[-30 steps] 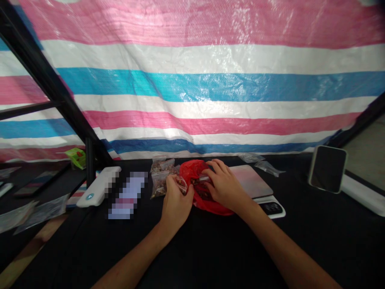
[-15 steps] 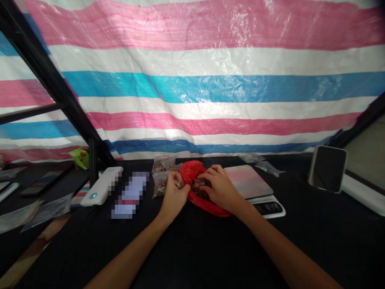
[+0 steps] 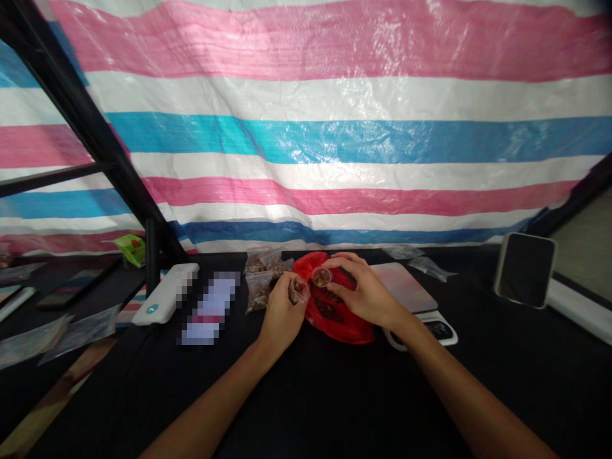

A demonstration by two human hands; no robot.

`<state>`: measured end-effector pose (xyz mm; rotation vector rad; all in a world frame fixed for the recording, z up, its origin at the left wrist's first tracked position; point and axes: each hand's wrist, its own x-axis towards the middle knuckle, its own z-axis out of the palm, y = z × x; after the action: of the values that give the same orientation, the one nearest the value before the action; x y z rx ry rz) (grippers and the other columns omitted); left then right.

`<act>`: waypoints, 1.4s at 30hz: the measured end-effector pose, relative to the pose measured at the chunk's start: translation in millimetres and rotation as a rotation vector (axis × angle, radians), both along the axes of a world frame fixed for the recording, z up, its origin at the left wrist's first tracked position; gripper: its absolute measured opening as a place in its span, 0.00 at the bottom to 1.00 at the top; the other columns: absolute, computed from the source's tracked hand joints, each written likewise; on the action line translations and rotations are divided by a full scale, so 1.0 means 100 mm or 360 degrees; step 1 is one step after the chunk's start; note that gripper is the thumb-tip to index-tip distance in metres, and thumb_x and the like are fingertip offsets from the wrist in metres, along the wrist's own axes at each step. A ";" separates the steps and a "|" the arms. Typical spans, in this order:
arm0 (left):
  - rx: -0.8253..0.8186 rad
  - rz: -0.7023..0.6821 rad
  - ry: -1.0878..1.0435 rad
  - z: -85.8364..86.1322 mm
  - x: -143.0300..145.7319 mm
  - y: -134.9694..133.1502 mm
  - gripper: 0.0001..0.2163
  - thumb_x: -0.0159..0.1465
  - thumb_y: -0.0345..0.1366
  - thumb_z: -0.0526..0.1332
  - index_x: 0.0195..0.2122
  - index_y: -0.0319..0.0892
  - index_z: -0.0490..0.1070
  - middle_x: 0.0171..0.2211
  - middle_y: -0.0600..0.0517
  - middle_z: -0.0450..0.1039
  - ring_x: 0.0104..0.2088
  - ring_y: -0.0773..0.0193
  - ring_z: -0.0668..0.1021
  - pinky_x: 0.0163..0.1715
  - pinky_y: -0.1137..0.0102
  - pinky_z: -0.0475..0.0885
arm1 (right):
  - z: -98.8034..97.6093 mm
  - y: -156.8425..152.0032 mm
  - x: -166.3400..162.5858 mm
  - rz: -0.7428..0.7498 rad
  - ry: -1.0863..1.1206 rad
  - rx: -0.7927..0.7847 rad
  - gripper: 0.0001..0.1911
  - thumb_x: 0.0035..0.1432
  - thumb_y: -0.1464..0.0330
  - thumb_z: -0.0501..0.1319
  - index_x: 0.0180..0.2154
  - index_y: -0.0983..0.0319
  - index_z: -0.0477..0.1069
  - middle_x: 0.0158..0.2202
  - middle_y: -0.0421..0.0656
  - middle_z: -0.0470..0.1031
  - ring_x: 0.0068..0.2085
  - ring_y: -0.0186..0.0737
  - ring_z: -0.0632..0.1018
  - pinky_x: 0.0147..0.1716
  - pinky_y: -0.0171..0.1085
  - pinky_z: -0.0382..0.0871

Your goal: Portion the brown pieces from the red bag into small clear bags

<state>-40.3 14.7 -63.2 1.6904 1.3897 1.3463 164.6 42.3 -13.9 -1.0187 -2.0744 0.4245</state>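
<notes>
A red plastic bag (image 3: 351, 328) lies wide open and crumpled on the black table (image 3: 306, 395), its sides spread low around a heap of dark brown dried bits (image 3: 329, 311). Just over its far left part, a small clear cup (image 3: 321, 276) is held tilted, its round mouth turned toward the viewer and brownish-yellow bits inside. Just left of the cup, apart from it, a small clear bag (image 3: 300, 291) is held open-mouthed, with its lower part hidden.

There are two hands (image 3: 283, 315) (image 3: 370, 293), one cup (image 3: 322, 277), one red bag (image 3: 351, 331).
</notes>
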 end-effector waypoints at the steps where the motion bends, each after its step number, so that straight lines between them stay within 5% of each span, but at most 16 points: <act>1: -0.0003 -0.0033 0.0022 0.01 0.01 -0.01 0.02 0.66 0.33 0.60 0.37 0.44 0.67 0.32 0.55 0.69 0.33 0.65 0.72 0.35 0.70 0.66 | 0.01 -0.02 -0.02 0.0041 -0.0008 0.0059 0.18 0.59 0.74 0.67 0.50 0.53 0.76 0.53 0.43 0.78 0.58 0.49 0.74 0.61 0.51 0.64; 7: 0.0063 -0.0173 0.0118 0.06 0.02 -0.06 0.06 0.69 0.39 0.62 0.43 0.44 0.72 0.40 0.50 0.74 0.42 0.59 0.75 0.43 0.66 0.69 | 0.06 -0.13 -0.14 0.0193 -0.0193 0.0330 0.18 0.64 0.76 0.61 0.52 0.54 0.75 0.56 0.44 0.79 0.59 0.48 0.74 0.62 0.52 0.63; 15: 0.0081 -0.0073 0.0128 0.07 -0.01 -0.03 0.04 0.67 0.32 0.60 0.42 0.44 0.73 0.39 0.51 0.74 0.39 0.61 0.76 0.42 0.67 0.68 | 0.09 -0.05 0.04 -0.0035 -0.0425 0.0199 0.13 0.59 0.74 0.67 0.46 0.56 0.77 0.45 0.45 0.81 0.51 0.50 0.76 0.54 0.51 0.67; 22: 0.0155 -0.0004 0.0097 0.12 -0.01 -0.10 0.17 0.65 0.29 0.61 0.54 0.45 0.62 0.46 0.49 0.72 0.45 0.59 0.76 0.50 0.64 0.70 | 0.12 -0.13 -0.01 0.0114 -0.0364 0.0185 0.23 0.61 0.71 0.67 0.58 0.54 0.71 0.57 0.47 0.74 0.58 0.49 0.72 0.59 0.49 0.66; 29: 0.0453 -0.0066 0.0290 0.01 -0.03 -0.10 0.26 0.63 0.32 0.65 0.58 0.43 0.54 0.55 0.41 0.66 0.55 0.53 0.74 0.57 0.57 0.68 | 0.15 -0.24 -0.17 0.0305 -0.0348 0.0212 0.02 0.67 0.69 0.63 0.41 0.56 0.75 0.42 0.42 0.79 0.45 0.43 0.77 0.48 0.43 0.68; 35: 0.0323 -0.0021 0.0563 0.14 -0.06 -0.08 0.12 0.63 0.32 0.64 0.48 0.46 0.69 0.44 0.48 0.76 0.46 0.53 0.76 0.48 0.60 0.69 | 0.17 -0.15 -0.03 0.0175 -0.0276 0.0183 0.06 0.67 0.70 0.60 0.36 0.58 0.74 0.35 0.41 0.78 0.39 0.41 0.77 0.42 0.41 0.66; 42: 0.0358 -0.0230 0.0833 0.19 -0.08 -0.10 0.14 0.65 0.28 0.60 0.51 0.48 0.73 0.49 0.49 0.79 0.48 0.52 0.77 0.51 0.58 0.64 | 0.16 -0.05 0.08 -0.0053 -0.0164 0.0293 0.13 0.73 0.67 0.54 0.36 0.58 0.74 0.36 0.42 0.79 0.39 0.41 0.78 0.43 0.41 0.66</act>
<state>-48.0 5.0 -44.0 2.3678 1.3841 1.0501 172.7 37.5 2.2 -0.9811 -2.1401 0.1634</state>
